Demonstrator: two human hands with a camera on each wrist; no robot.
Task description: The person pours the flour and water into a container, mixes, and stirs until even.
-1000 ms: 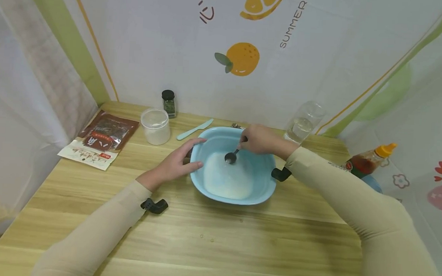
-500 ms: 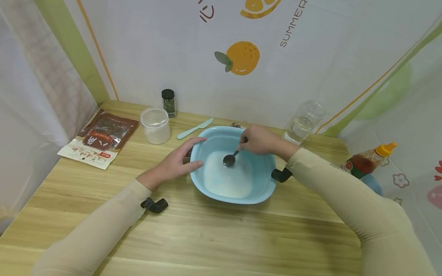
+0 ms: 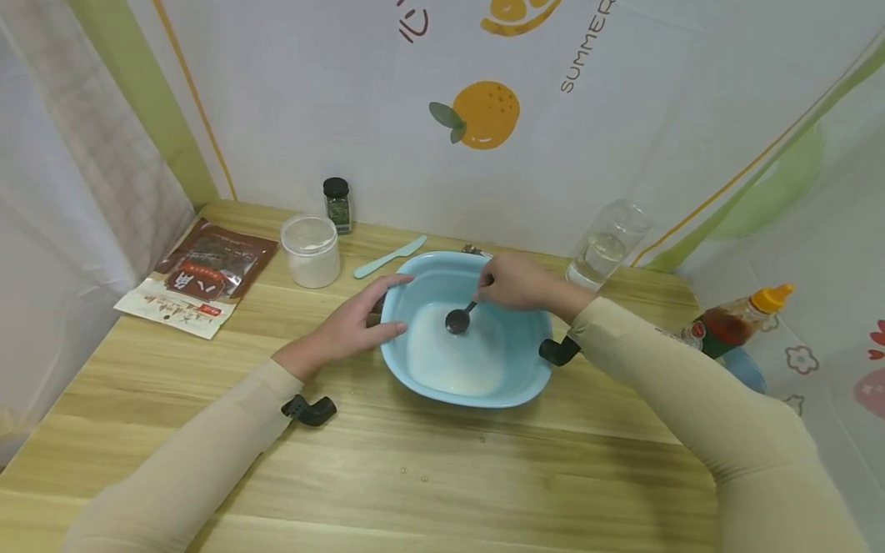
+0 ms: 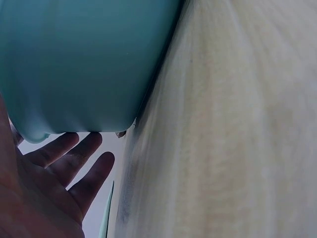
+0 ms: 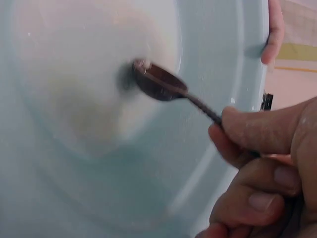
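Observation:
A light-blue plastic basin (image 3: pixel 511 397) with whitish, cloudy liquid (image 3: pixel 453 365) in its bottom stands on the wooden table. My left hand (image 3: pixel 353 322) holds its left rim, thumb and index finger over the edge; the left wrist view shows the other fingers spread against the outer wall. With my right hand (image 3: pixel 513 282) I pinch the thin handle of a small dark spoon (image 3: pixel 457 321). In the right wrist view, the round spoon bowl (image 5: pixel 158 82) is tilted just over or at the liquid; whether it touches the surface I cannot tell.
Behind the basin lie a mint-green plastic knife (image 3: pixel 391 257), a jar of white powder (image 3: pixel 312 253) and a black-capped herb bottle (image 3: pixel 337 207). A brown food packet (image 3: pixel 202 276) is at left. A glass of clear liquid (image 3: pixel 602 247) and an orange-capped sauce bottle (image 3: pixel 736 321) stand at right.
The spoon's bowl has shifted slightly left and toward me inside the basin. My left hand and the basin stay in place.

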